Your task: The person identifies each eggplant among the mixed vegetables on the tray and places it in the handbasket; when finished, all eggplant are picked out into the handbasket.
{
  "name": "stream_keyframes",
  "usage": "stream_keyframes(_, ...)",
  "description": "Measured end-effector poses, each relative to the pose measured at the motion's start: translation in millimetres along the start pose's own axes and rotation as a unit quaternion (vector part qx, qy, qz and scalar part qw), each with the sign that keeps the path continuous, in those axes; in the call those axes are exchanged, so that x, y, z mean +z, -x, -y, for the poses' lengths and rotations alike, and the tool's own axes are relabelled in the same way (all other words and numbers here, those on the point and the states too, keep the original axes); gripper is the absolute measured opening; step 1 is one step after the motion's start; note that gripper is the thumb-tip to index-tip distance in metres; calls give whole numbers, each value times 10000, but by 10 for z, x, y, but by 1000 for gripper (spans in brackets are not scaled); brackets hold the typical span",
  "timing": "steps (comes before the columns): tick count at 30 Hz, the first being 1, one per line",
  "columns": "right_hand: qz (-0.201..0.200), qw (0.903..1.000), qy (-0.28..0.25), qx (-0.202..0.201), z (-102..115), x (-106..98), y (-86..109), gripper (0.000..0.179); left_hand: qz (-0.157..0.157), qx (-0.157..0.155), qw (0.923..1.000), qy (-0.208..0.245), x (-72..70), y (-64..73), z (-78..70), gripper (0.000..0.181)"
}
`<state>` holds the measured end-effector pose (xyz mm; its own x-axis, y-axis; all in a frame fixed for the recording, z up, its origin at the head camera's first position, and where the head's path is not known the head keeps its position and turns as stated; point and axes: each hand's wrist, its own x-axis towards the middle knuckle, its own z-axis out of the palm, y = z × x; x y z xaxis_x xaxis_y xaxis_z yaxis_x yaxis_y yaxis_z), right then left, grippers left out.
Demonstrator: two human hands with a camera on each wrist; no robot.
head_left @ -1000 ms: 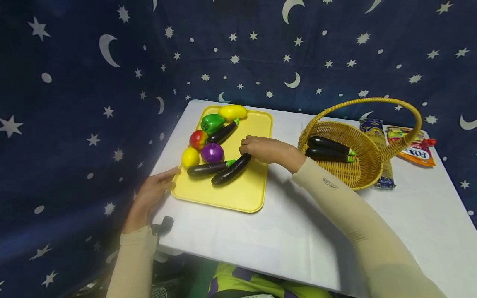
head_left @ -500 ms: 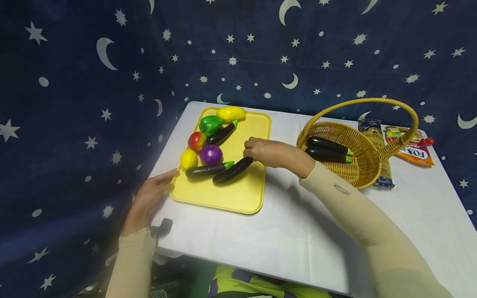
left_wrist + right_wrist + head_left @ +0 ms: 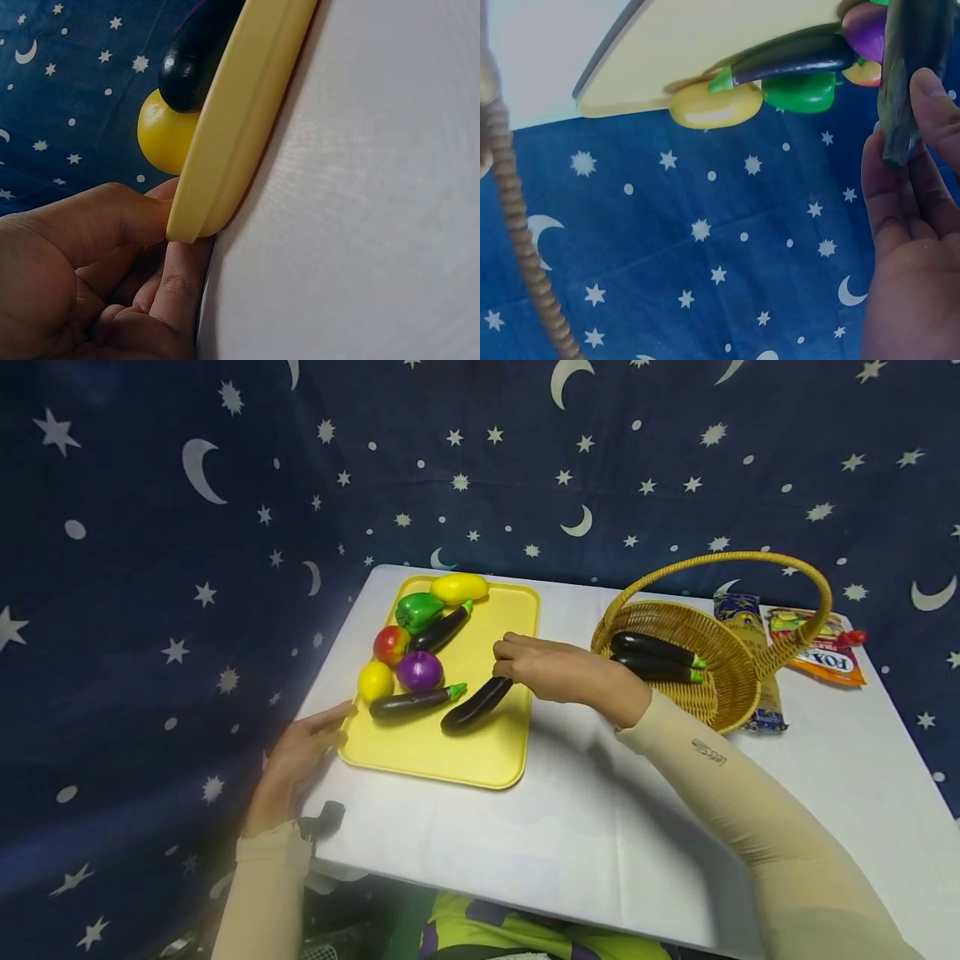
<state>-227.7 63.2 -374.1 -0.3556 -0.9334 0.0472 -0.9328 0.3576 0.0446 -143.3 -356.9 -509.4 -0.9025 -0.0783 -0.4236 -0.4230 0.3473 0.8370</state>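
Although head view hides it, right wrist shows the held eggplant's (image 3: 904,64) tip.

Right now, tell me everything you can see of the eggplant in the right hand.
The eggplant is long, slightly curved and purplish black, with a smooth, shiny skin that looks like plastic. One end is plump and rounded; the other narrows to a dull, greenish tip, which the right hand pinches. It slants over the yellow tray, rounded end toward the person's left. Whether that end touches the tray, I cannot tell.
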Motion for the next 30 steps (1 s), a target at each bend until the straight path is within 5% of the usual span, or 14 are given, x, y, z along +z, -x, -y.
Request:
stream_keyframes(12,-28,9999,-73,136,22,-146,121,20,13,-348,9994,-26,-48,35,75,58)
stream_keyframes(30,-431,9964,-675,288,44,-465,529,32,82,42,9999,76,11,-2,25,59)
